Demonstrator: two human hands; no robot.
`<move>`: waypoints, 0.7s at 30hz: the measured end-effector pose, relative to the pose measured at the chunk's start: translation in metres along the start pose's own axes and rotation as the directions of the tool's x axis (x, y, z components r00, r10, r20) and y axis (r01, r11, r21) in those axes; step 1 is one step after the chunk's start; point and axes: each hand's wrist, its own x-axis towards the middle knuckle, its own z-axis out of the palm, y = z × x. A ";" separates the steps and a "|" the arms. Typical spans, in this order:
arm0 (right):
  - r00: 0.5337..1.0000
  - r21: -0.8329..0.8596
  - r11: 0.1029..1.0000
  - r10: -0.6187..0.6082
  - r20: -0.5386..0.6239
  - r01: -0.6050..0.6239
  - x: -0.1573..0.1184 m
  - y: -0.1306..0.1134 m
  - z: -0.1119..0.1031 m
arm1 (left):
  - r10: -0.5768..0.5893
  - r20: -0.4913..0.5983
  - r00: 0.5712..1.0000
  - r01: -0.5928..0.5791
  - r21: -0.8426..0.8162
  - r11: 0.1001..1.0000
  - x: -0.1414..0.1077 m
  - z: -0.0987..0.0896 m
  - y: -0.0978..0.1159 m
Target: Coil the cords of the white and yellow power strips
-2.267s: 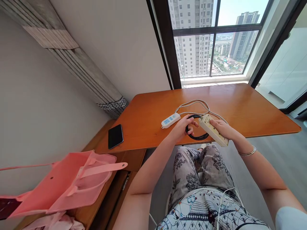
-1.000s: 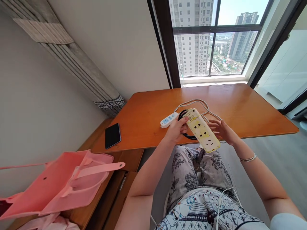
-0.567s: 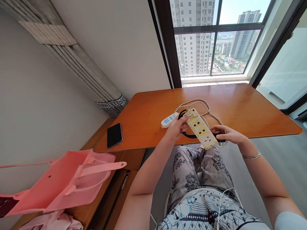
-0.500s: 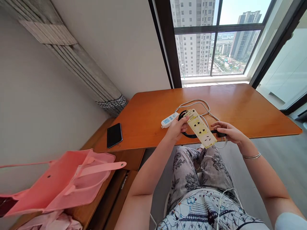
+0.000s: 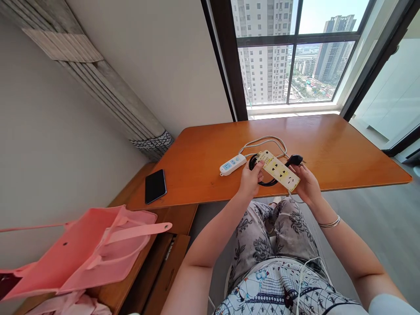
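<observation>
A yellowed power strip [image 5: 278, 169] with a coiled black cable [image 5: 268, 182] is held above the table's front edge. My left hand [image 5: 251, 177] grips its upper left end, fingers wrapped round it next to the coil. My right hand [image 5: 306, 181] is at the strip's lower right end, its fingers closed by the black plug [image 5: 295, 160], which sticks up above the strip. A smaller white power strip with blue sockets [image 5: 232, 165] lies on the table just left of my left hand, its white cable [image 5: 269, 138] looped behind the held strip.
The orange-brown wooden table [image 5: 203, 144] spans the middle. A black phone [image 5: 155, 186] lies at its left end. An open pink bag [image 5: 95, 249] stands at lower left above wooden drawers. Beyond the table are a window [image 5: 295, 65] and a curtain [image 5: 114, 100].
The yellowed strip has moved slightly right and lies more level. My right hand has turned palm upward, and the black plug has risen from beside the strip to above it.
</observation>
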 end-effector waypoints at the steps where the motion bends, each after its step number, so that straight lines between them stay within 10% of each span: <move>1: 0.999 -0.056 0.998 0.004 0.038 -0.002 0.001 -0.001 0.000 | -0.008 -0.001 1.000 0.008 0.000 1.000 0.000 0.001 -0.001; 8: 0.955 -0.499 0.867 0.150 0.255 -0.002 0.007 -0.019 -0.008 | -0.067 0.066 0.996 0.065 0.037 0.997 -0.006 0.008 -0.006; 21: 0.931 -0.436 0.898 0.211 0.298 -0.064 0.013 -0.037 -0.012 | -0.246 0.124 0.961 0.248 -0.003 0.969 0.007 0.003 -0.005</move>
